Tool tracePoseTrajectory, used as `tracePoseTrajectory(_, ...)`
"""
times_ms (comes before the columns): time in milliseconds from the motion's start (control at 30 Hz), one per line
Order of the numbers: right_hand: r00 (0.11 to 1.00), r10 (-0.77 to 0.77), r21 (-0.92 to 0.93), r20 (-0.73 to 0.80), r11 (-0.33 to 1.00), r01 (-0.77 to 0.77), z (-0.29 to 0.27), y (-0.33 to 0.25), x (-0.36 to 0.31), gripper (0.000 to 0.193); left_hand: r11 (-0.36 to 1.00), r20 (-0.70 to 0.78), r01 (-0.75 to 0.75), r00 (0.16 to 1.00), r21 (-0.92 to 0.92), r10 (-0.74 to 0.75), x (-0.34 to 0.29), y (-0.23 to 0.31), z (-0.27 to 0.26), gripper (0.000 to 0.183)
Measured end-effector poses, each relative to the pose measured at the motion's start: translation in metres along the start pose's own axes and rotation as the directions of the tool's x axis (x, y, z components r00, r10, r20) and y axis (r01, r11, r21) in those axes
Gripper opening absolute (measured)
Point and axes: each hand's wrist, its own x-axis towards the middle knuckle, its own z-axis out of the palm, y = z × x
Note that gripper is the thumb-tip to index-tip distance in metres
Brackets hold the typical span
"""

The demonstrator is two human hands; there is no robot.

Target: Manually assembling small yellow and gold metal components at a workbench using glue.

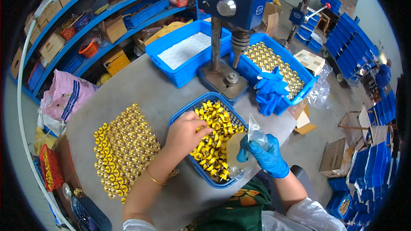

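My bare left hand (pixel 186 133) is over the far left part of a blue plastic basket (pixel 176 115), its fingers bent together. Whether a small part sits between its fingertips is hidden. Yellow-rimmed small metal parts (pixel 215 139) fill the basket in a loose heap. My right hand (pixel 269 155), in a blue glove, grips a clear plastic bag (pixel 257 136) at the basket's right side. Part of the bag hangs over the basket's near right corner. To the left, brass-coloured parts (pixel 128 145) stand in close rows on the grey table (pixel 92 113).
A blue press (pixel 231 6) stands behind the basket. Beside it are a blue bin with a white liner (pixel 186 51) and a blue bin of brass parts (pixel 274 62), with blue gloves (pixel 272 90) over its edge. Blue shelves (pixel 115 0) line the left; a red basket (pixel 50 167) sits below.
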Motion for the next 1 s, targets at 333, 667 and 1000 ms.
tracePoseTrajectory(333,0.993,0.075,0.197,0.092,0.976,-0.092,0.000,-0.006,0.005,0.031,0.991,0.121,0.048,0.991,0.127,-0.063,0.010,0.006,0.024,0.020)
tracePoseTrajectory(667,0.972,0.176,0.209,0.155,0.956,-0.206,-0.003,-0.011,0.010,0.037,0.983,-0.041,0.119,0.991,-0.139,-0.126,0.003,0.028,0.004,0.019)
tracePoseTrajectory(1000,0.976,0.104,0.163,0.190,0.977,-0.136,-0.005,-0.012,0.011,0.033,-0.178,0.283,0.237,0.906,-0.955,-0.313,-0.021,0.040,0.020,0.017)
